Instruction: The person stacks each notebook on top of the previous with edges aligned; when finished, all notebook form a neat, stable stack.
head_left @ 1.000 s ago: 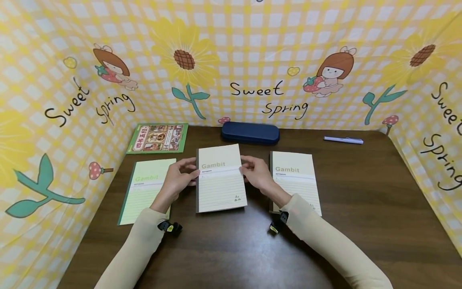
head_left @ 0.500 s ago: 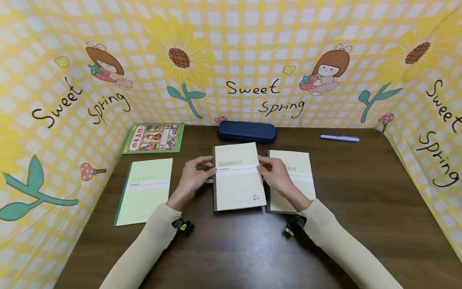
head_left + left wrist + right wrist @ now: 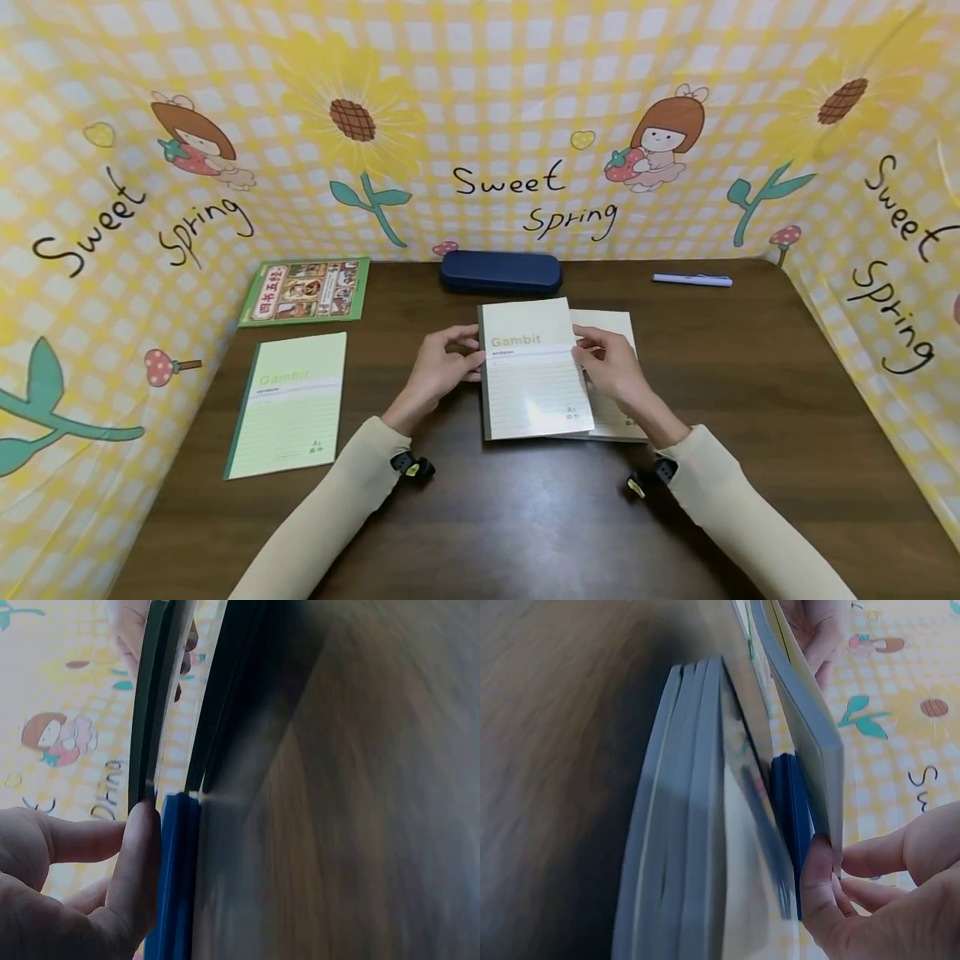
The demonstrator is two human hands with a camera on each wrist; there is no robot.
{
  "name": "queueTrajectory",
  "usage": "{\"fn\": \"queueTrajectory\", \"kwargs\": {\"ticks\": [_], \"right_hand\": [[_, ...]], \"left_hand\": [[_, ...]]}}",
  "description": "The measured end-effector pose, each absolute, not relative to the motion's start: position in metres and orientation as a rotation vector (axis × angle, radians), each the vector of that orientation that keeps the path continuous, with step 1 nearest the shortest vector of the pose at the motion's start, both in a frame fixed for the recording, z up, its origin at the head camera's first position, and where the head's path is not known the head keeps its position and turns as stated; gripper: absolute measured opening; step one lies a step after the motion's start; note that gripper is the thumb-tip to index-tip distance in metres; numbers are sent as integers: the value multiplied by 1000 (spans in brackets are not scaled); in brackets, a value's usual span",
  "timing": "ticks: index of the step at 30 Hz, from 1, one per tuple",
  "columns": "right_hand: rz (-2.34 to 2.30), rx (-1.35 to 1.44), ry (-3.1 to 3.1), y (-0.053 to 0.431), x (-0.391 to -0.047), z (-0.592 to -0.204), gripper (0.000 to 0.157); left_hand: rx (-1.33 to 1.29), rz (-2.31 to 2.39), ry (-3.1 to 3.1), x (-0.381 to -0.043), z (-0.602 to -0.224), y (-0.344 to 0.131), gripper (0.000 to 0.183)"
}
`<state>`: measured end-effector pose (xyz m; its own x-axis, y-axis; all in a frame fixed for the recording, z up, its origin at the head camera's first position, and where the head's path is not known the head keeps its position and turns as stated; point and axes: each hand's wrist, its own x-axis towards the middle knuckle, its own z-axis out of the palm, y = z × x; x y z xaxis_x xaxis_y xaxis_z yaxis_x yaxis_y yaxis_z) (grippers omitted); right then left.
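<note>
Both hands hold a cream Gambit notebook (image 3: 534, 392) by its opposite long sides, raised off the table. My left hand (image 3: 435, 371) pinches the dark spine side; in the left wrist view, its thumb and fingers grip the dark spine (image 3: 146, 712). My right hand (image 3: 617, 367) pinches the other side between thumb and fingers. Below the held notebook and partly covered by it lies a stack of similar notebooks (image 3: 611, 320). The right wrist view shows several layers in that stack (image 3: 679, 825), with a gap up to the held notebook (image 3: 806, 720).
A light green Gambit notebook (image 3: 292, 417) lies at the left. Behind it is a green-edged picture book (image 3: 303, 290). A dark blue case (image 3: 500, 272) stands at the back middle, and a lavender pen (image 3: 692, 280) lies at the back right. Patterned cloth walls (image 3: 495, 100) enclose the table.
Both hands have carried the held notebook to the right, from beside the stack to partly over it. The left hand has moved away from the light green notebook.
</note>
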<state>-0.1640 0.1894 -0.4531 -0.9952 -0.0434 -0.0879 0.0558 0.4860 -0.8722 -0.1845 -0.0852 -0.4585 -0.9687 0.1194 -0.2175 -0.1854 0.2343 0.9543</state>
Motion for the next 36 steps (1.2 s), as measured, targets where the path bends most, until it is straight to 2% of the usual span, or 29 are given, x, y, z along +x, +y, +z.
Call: {"fn": "queueTrajectory", "kwargs": {"ticks": [21, 36], "right_hand": [[-1424, 149, 2719, 244, -157, -454, 44], [-1369, 213, 2796, 262, -160, -462, 43]], "left_hand": [[28, 1806, 2178, -197, -465, -20, 53], [48, 1715, 2207, -208, -467, 4, 52]]}}
